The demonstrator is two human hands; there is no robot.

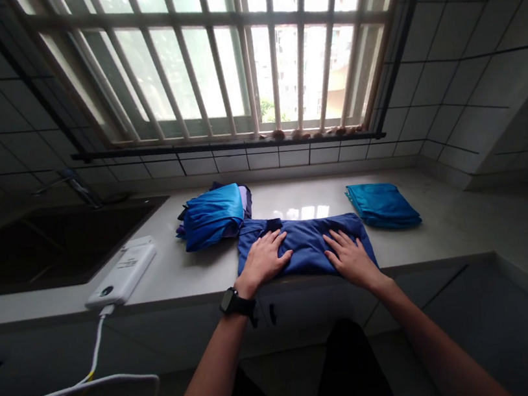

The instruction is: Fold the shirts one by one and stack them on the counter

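A dark blue folded piece of cloth (307, 244), perhaps a garment, lies flat along the front of the counter, with some wrinkles in it. My left hand (263, 258) rests on its left part with the fingers spread. On the right part lies my right hand (351, 256), palm down and fingers apart. Just beyond the left hand sits a loose pile of cloth (212, 217), bright blue on top with purple and dark layers beneath. To the right, a folded teal-blue cloth (383, 205) lies by itself.
A dark sink (21, 252) with a faucet (80, 188) is set into the counter (197, 278) at left. Near it a white power bank (122, 273) has a white cable (95, 346) hanging over the front edge. A barred window (225, 59) stands behind.
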